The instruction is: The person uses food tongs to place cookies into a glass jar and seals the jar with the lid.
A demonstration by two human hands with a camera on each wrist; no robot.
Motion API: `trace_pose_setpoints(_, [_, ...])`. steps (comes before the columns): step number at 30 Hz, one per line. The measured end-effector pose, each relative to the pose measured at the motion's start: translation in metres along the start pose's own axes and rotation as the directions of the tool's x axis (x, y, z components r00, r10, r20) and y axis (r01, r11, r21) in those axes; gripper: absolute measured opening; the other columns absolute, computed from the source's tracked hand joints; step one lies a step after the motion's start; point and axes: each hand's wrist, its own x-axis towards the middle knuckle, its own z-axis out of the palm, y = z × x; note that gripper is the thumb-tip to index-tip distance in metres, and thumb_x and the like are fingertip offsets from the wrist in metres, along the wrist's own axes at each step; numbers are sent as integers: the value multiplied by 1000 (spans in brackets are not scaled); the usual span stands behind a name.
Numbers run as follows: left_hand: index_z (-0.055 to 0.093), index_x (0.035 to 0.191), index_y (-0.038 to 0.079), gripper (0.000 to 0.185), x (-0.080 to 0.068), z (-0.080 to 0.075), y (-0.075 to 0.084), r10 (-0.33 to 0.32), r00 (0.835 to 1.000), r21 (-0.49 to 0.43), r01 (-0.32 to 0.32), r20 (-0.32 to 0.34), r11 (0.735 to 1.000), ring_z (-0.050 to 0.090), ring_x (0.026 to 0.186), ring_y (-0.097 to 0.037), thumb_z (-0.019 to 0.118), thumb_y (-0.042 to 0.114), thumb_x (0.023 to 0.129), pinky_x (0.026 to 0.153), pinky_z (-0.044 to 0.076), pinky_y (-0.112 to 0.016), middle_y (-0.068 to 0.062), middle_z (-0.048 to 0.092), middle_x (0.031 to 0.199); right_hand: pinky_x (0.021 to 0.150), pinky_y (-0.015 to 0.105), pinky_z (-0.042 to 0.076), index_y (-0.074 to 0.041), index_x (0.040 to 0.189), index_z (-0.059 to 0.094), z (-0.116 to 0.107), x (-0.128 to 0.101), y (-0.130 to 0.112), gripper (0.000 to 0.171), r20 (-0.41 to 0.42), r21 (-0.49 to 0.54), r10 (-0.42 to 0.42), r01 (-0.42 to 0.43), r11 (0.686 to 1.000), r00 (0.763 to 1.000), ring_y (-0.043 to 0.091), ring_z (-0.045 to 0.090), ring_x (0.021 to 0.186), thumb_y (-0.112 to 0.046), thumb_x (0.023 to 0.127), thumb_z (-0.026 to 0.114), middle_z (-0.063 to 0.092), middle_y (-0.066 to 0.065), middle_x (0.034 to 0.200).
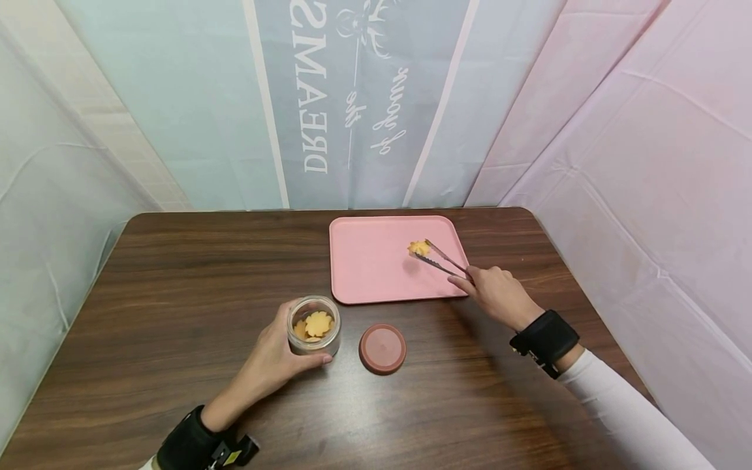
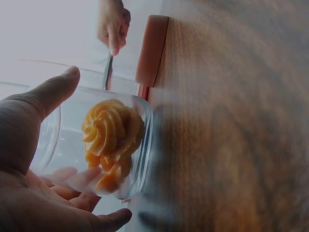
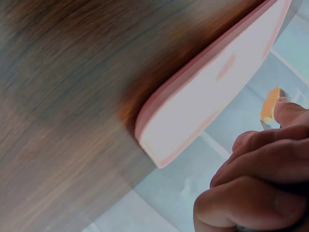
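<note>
My left hand (image 1: 271, 356) grips a clear glass jar (image 1: 336, 329) around its side, its open mouth up. Several yellow flower-shaped cookies (image 1: 318, 324) lie inside; the left wrist view shows a swirled cookie (image 2: 113, 128) through the glass. With my right hand (image 1: 502, 299) I hold metal tongs (image 1: 433, 263), which pinch one yellow cookie (image 1: 418, 248). That cookie hangs above the right part of a pink tray (image 1: 367, 261), apart from its surface, as the right wrist view also shows. Curled fingers (image 3: 256, 203) hide the tongs' handle there.
A round reddish-brown lid (image 1: 383, 349) lies flat on the dark wood table (image 1: 223, 274), between the jar and the tray's front edge. Printed cloth (image 1: 364, 189) hangs behind the table, with pale sheets along both sides.
</note>
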Motion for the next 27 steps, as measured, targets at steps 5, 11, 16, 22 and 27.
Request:
trace_pose_setpoints(5, [46,145,4,99,0,0,-1,2,1000,5,-2,-10,1000,63,126,-34,103,27,67,102,50,-57,-15,64,138,46,31,35,-12,77,51,-1,-1,-6,44,-29,-24,-42,42,999,999,15,43,47,-41,108,60,40,-2,58])
trace_pose_setpoints(11, [47,145,4,99,0,1,-2,8,1000,4,-8,-17,1000,63,125,-34,103,27,66,102,50,-58,-16,65,137,45,30,35,-12,77,51,-4,-3,-14,43,-53,-25,-79,78,997,995,14,42,45,-39,108,61,39,-3,57])
trace_pose_setpoints(16, [47,145,4,99,0,0,-2,10,1000,0,-10,-13,1000,63,126,-34,103,28,67,102,49,-58,-15,64,137,44,30,34,-12,77,51,-8,-5,-23,41,-76,-22,-107,106,994,991,13,42,44,-38,107,64,40,-3,56])
trace_pose_setpoints(22, [47,145,3,99,-1,0,-1,9,1000,-1,-9,-10,1000,63,126,-34,103,28,68,102,49,-58,-16,64,138,43,28,31,-13,77,50,-13,-10,-35,39,-82,-35,-155,153,988,984,10,39,43,-33,106,66,39,-5,54])
trace_pose_setpoints(27, [47,145,4,99,0,-1,-1,1,1000,-5,-1,-11,1000,63,126,-34,103,27,67,103,49,-58,-15,65,137,45,26,30,-15,76,50,-15,-12,-44,38,-89,-34,-186,184,982,978,8,37,44,-33,105,68,37,-6,56])
